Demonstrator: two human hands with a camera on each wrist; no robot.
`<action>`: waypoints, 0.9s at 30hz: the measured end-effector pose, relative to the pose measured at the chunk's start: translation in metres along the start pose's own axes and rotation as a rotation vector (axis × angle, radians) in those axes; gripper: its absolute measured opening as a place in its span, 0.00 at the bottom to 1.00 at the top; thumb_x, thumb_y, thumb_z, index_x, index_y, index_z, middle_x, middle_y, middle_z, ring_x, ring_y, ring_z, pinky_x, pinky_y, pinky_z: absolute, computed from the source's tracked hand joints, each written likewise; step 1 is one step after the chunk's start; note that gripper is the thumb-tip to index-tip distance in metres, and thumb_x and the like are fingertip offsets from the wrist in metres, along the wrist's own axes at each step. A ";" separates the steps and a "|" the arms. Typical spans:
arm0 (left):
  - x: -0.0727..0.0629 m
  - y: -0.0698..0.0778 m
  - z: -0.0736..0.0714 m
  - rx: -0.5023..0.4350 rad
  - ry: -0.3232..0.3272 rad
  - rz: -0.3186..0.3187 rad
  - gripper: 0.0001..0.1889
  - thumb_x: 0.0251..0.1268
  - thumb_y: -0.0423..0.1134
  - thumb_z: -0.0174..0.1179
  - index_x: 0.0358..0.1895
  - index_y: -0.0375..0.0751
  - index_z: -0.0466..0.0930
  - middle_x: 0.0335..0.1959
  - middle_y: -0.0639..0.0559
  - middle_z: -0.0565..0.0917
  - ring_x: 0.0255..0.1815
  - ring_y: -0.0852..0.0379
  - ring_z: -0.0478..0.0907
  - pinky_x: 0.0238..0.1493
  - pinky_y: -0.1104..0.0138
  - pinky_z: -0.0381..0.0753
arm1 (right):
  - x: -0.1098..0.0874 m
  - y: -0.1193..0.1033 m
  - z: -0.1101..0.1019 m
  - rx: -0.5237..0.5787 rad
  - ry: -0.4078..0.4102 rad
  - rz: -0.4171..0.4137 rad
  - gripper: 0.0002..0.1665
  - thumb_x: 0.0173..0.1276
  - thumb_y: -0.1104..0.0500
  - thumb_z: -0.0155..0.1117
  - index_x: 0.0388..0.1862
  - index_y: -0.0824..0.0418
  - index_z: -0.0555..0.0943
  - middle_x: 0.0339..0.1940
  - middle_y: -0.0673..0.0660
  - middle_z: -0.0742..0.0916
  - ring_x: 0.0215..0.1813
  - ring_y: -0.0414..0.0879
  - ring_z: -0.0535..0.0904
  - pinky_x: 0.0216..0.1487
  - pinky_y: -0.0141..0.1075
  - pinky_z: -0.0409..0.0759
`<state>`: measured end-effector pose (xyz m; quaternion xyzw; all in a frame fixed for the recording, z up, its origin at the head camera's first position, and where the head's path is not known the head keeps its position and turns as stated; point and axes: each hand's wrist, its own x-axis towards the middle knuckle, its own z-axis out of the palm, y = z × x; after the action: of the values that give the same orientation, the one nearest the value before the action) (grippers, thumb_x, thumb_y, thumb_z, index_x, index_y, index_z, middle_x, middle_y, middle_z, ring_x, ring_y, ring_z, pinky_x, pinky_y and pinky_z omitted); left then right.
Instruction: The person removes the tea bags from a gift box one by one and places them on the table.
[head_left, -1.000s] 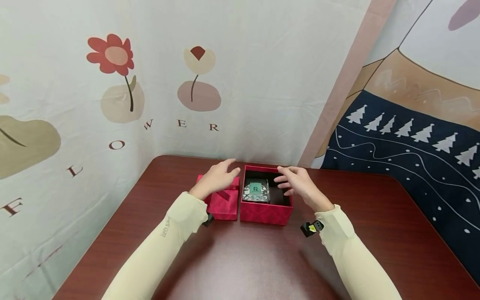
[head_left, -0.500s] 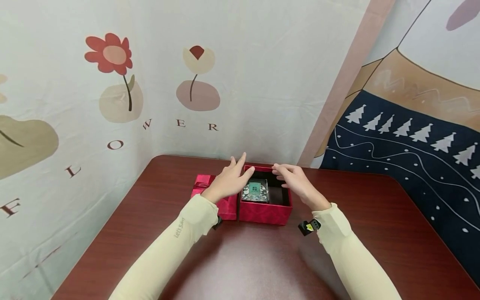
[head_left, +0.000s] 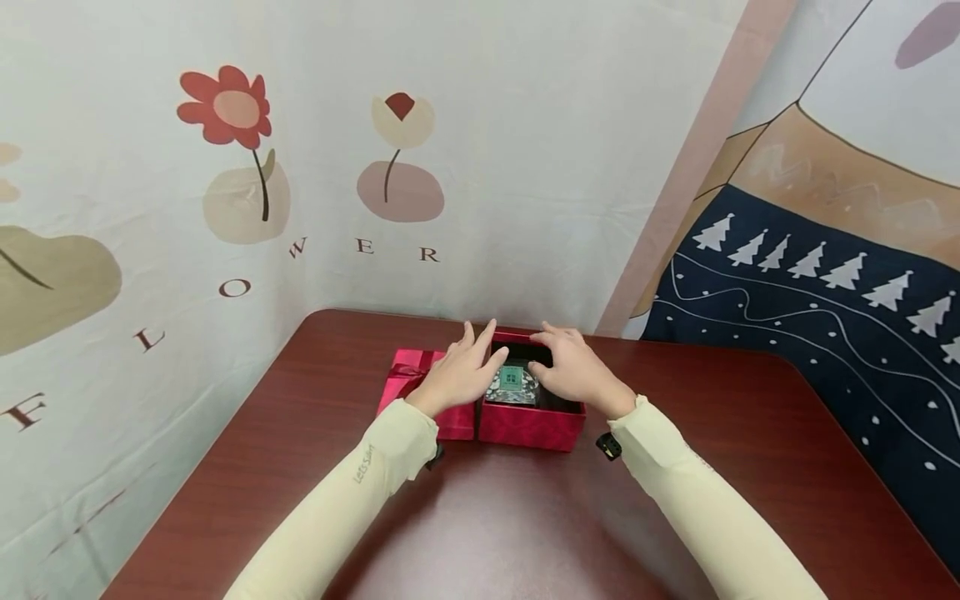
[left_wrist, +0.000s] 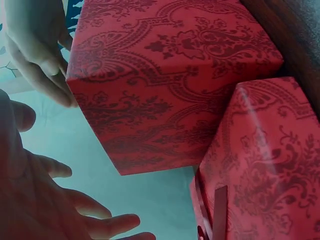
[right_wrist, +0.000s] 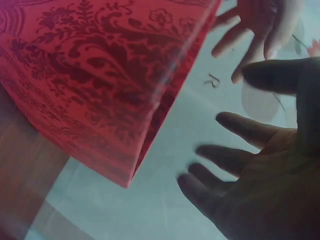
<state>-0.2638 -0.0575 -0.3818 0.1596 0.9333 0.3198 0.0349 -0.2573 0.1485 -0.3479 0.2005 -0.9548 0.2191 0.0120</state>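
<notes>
In the head view a red patterned gift box (head_left: 531, 428) stands uncovered on the table, its inside black. A small patterned carton (head_left: 512, 392) with a green label lies in its left part. My left hand (head_left: 459, 375) hovers over the box's left rim, fingers spread and empty. Across the opening reaches my right hand (head_left: 576, 367), its fingers extended and its thumb near the carton. Both wrist views show the hands above the box's rim: the left hand (left_wrist: 50, 200) with its palm visible, the right hand (right_wrist: 260, 185) in shadow, nothing in either.
Left of the box, right beside it, lies the red lid (head_left: 457, 427) with a dark red ribbon (head_left: 406, 372), partly hidden by my left hand. The brown table (head_left: 517, 525) ends at a printed curtain (head_left: 517, 167) behind the box.
My left hand has moved right, from over the lid to the box's left rim. The right hand has moved left, further over the opening. Box, lid and carton stay in place.
</notes>
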 end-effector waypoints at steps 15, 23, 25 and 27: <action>-0.003 -0.003 0.004 0.035 -0.014 0.015 0.33 0.77 0.59 0.43 0.79 0.54 0.54 0.79 0.42 0.54 0.76 0.34 0.54 0.70 0.38 0.54 | 0.021 -0.008 0.014 -0.087 -0.200 0.125 0.11 0.68 0.58 0.64 0.38 0.66 0.86 0.23 0.52 0.83 0.23 0.43 0.75 0.29 0.37 0.76; -0.005 -0.005 0.003 0.039 -0.007 0.025 0.32 0.77 0.58 0.43 0.79 0.52 0.54 0.78 0.43 0.57 0.78 0.43 0.54 0.71 0.41 0.55 | 0.027 -0.005 0.015 -0.017 -0.268 0.255 0.25 0.70 0.58 0.62 0.12 0.63 0.78 0.09 0.52 0.77 0.13 0.45 0.72 0.23 0.37 0.76; -0.005 -0.006 0.003 0.036 0.001 0.027 0.32 0.77 0.57 0.43 0.79 0.52 0.55 0.78 0.43 0.58 0.78 0.43 0.55 0.71 0.41 0.56 | 0.028 -0.004 0.017 -0.001 -0.278 0.288 0.23 0.71 0.57 0.62 0.16 0.67 0.82 0.13 0.56 0.83 0.18 0.51 0.81 0.28 0.41 0.82; -0.006 -0.006 0.003 0.036 0.008 0.028 0.32 0.77 0.57 0.43 0.79 0.51 0.55 0.78 0.44 0.59 0.77 0.44 0.56 0.70 0.41 0.57 | 0.030 -0.004 0.018 0.005 -0.291 0.325 0.21 0.71 0.56 0.62 0.22 0.69 0.85 0.17 0.59 0.86 0.25 0.54 0.86 0.34 0.44 0.84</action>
<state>-0.2596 -0.0623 -0.3884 0.1720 0.9367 0.3039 0.0236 -0.2820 0.1268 -0.3595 0.0735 -0.9657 0.1895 -0.1618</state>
